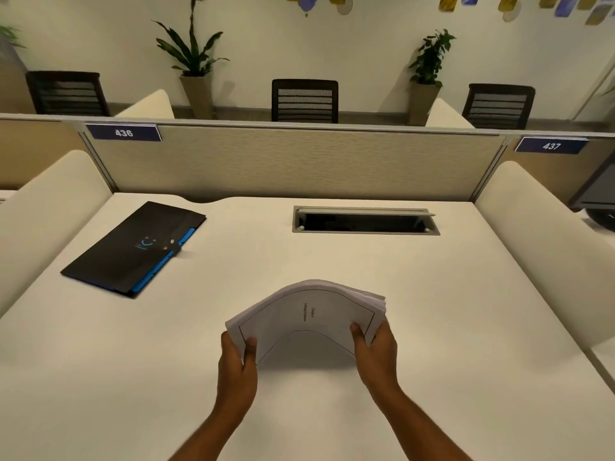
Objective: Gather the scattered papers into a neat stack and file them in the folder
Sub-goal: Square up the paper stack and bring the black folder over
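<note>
Both hands grip one stack of papers (309,314) above the near middle of the bench (432,294). Our left hand (237,364) clamps the stack's left edge, thumb on top and fingers curled beneath. Our right hand (376,354) clamps the right edge in the same way. We hold the stack bowed upward in an arch, its middle higher than both gripped edges; the top sheet carries a thin border line and small print. We see the folder (133,247), black with blue tabs, lying closed and flat at the far left of the bench, well apart from the stack. A cable slot (366,221) sits open at the far middle.
</note>
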The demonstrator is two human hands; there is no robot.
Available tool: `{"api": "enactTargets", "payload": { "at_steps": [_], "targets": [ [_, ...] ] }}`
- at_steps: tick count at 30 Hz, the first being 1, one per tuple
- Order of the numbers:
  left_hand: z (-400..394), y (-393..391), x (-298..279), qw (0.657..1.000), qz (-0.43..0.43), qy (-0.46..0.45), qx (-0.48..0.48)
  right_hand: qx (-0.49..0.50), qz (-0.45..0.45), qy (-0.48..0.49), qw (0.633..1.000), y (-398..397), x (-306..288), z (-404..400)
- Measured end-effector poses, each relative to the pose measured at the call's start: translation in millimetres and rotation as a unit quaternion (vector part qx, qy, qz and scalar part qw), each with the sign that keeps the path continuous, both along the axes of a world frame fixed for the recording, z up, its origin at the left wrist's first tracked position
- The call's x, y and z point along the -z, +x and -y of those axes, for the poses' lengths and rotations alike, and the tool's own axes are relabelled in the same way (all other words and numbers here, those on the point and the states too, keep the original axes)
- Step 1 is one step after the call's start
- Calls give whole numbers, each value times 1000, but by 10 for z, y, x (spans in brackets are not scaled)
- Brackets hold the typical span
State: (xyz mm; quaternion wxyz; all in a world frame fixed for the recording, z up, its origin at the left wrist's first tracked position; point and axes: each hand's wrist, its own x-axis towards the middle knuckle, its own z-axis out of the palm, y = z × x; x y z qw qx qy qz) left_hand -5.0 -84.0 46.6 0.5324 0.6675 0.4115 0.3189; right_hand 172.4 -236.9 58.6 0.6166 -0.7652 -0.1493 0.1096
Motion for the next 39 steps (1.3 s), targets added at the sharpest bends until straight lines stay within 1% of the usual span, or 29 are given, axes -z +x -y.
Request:
{"api": "enactTargets", "payload": {
  "at_steps": [2, 4, 6, 7, 9, 13, 15, 16, 18, 19, 21, 22, 23, 24, 26, 29, 31, 35, 39],
  "targets": [
    [0, -32, -81, 999, 24, 41, -26, -5, 58, 15, 998, 35, -112, 51],
    [6, -40, -165, 994, 47, 91, -46, -15, 163, 9, 987, 102, -187, 107],
    [26, -20, -219, 989, 42, 132, -46, -44, 283, -44, 957, 175, -234, 142],
    [43, -3, -238, 987, 36, 148, -42, -66, 319, -77, 943, 200, -265, 152],
    [70, 21, -268, 985, 35, 164, -40, -90, 337, -109, 931, 219, -298, 164],
    [63, 37, -266, 984, 46, 168, -47, -89, 351, -91, 928, 298, -299, 196],
    [62, 39, -255, 987, 48, 146, -52, -98, 370, -106, 918, 326, -308, 198],
    [57, 43, -245, 989, 53, 126, -55, -96, 369, -96, 920, 335, -301, 198],
    [42, 46, -210, 992, 66, 81, -65, -80, 320, -38, 943, 364, -257, 203],
    [26, 46, -180, 994, 65, 63, -67, -72, 267, -6, 961, 384, -221, 209],
    [-20, 51, -100, 996, 40, 45, -62, -88, 98, 40, 990, 418, -180, 205],
    [-45, 63, -57, 997, 24, 37, -58, -109, 14, 43, 993, 430, -143, 188],
    [-60, 81, -24, 998, 12, 27, -56, -121, -45, 35, 991, 432, -89, 166],
    [-62, 103, -17, 998, 7, 18, -54, -115, -79, 24, 990, 424, -56, 143],
    [-35, 151, -57, 998, 6, 13, -54, -77, -101, 27, 992, 433, -20, 97],
    [25, 159, -99, 997, 19, 35, -64, -27, -77, 57, 995, 454, -52, 87],
    [76, 150, -45, 997, 17, 33, -66, -37, -73, 42, 996, 434, -6, 144],
    [227, 138, 51, 999, -9, 6, -38, -84, -102, -21, 991, 373, 184, 321],
    [279, 119, -24, 999, -11, 24, -27, -55, -84, -19, 995, 426, 174, 375]
  ]
}}
